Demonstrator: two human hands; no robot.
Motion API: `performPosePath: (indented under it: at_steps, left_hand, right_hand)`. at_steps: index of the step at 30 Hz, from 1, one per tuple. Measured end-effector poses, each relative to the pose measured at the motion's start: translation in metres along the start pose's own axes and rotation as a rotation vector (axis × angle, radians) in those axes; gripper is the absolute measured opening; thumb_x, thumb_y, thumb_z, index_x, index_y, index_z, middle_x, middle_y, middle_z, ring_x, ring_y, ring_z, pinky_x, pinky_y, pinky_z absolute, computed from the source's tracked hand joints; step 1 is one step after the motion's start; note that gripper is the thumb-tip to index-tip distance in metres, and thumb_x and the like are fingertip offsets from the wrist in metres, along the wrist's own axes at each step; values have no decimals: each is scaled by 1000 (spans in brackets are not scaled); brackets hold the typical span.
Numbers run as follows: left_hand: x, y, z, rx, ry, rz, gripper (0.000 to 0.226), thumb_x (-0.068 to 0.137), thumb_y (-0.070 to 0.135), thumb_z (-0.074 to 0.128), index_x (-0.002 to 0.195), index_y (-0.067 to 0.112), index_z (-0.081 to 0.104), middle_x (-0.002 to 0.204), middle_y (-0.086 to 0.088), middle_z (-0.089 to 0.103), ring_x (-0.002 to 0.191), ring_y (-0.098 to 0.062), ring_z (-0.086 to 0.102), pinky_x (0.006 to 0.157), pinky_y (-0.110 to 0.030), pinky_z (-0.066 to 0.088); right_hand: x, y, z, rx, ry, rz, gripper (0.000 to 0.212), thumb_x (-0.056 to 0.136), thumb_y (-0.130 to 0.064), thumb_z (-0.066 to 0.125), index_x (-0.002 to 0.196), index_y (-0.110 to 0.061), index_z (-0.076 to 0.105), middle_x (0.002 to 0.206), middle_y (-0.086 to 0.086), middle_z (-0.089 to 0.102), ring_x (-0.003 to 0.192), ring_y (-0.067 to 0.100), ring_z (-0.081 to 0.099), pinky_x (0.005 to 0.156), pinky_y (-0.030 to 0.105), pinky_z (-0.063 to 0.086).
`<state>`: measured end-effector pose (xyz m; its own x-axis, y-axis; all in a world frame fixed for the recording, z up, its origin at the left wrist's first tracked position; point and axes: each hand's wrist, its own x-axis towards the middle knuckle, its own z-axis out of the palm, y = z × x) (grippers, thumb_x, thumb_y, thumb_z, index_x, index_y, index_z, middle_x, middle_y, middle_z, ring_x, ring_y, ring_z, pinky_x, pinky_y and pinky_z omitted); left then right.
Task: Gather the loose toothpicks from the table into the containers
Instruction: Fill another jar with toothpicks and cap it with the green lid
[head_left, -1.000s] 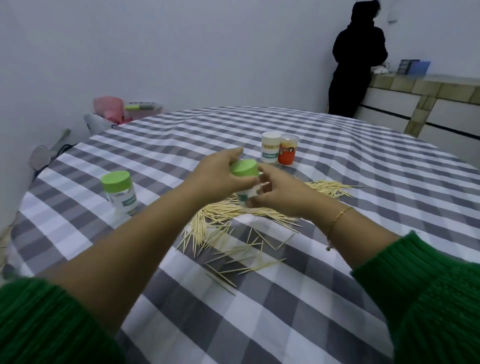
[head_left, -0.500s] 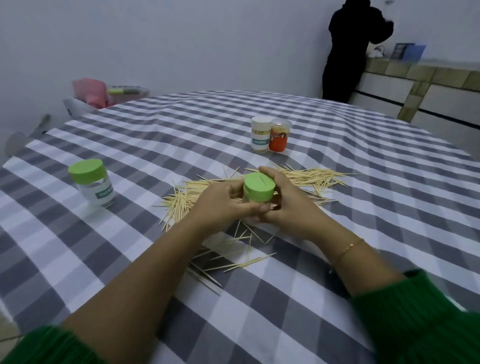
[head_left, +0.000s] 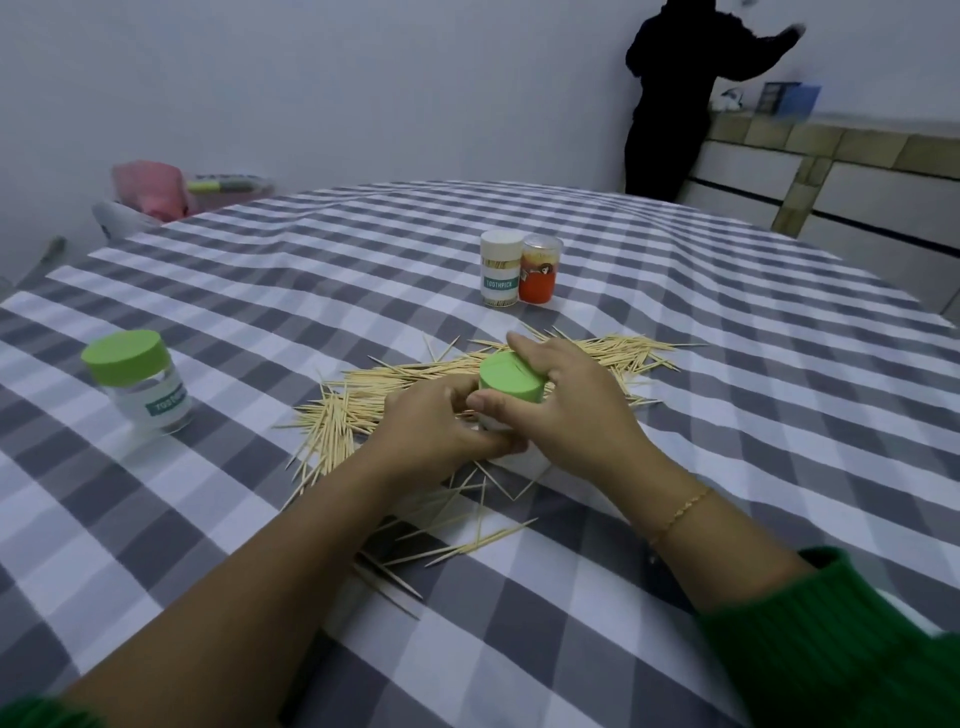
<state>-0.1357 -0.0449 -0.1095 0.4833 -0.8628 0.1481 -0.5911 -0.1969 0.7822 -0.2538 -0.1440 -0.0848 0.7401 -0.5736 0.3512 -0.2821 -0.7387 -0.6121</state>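
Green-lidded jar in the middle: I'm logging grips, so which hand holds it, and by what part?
Both hands hold the jar: the left hand grips its lower body, the right hand wraps its green lid.

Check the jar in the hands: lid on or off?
On. The green lid sits atop the jar, gripped by the left hand and the right hand.

- A home dining room, by the look of it.
- Round table under a checked cloth.
- Tiled counter along a plain white wall.
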Motion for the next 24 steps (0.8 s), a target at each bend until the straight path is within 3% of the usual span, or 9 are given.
performPosePath:
  at_steps: [2,6,9,12,15,19,22,24]
  left_hand:
    - [1,0,0,0,-13,9,47,50,67,70,86,38,65,81,14,69,98,-23,60,88,-53,47]
    - [-1,1,-3,-25,-68,44,25,62,49,79,81,38,66,81,17,69,87,-3,62,93,-53,42]
    - [-2,5,0,9,-27,62,30,61,55,73,78,31,64,77,20,67,79,4,59,93,-50,41]
    - [-4,9,4,117,39,110,19,70,46,71,67,33,58,70,29,60,77,11,52,92,-40,32]
    - [-5,11,3,104,68,118,18,72,43,74,66,41,57,76,29,61,86,9,52,99,-45,32]
    - [-6,10,1,76,20,114,14,69,48,74,76,46,63,82,38,61,91,10,55,100,-50,35]
    - [-7,11,3,63,21,119,26,62,57,60,87,51,60,81,37,63,87,14,54,97,-49,37]
    - [-6,11,3,91,25,99,19,59,52,57,77,46,61,72,35,61,79,14,53,94,-45,38]
  right_hand:
    - [2,0,-4,12,-65,-43,73,80,-47,67,143,-22,40,129,-3,52,118,11,44,84,20,31]
    - [3,1,-15,184,-234,-41,69,85,-33,67,145,-24,35,143,-7,44,123,-2,37,92,6,30]
    - [2,0,-14,124,-245,-15,71,84,-41,65,145,-30,30,144,-6,41,129,10,38,105,28,34]
    - [0,-6,-5,-131,-64,35,80,71,-65,64,137,-27,38,132,-3,42,122,14,39,97,30,35]
    - [1,-8,-7,-72,29,53,77,73,-56,69,137,-24,40,128,-2,46,116,14,44,92,28,40]
    - [-2,-8,-21,76,-130,-24,70,83,-32,68,143,-34,32,131,-3,49,107,7,46,84,20,39]
    - [-6,-6,-18,45,-182,-88,62,86,-24,58,142,-36,33,141,-4,43,123,11,42,99,28,38]
    - [-8,-5,-8,-50,-184,-121,62,88,-35,57,144,-36,31,150,-4,29,136,13,26,111,35,26]
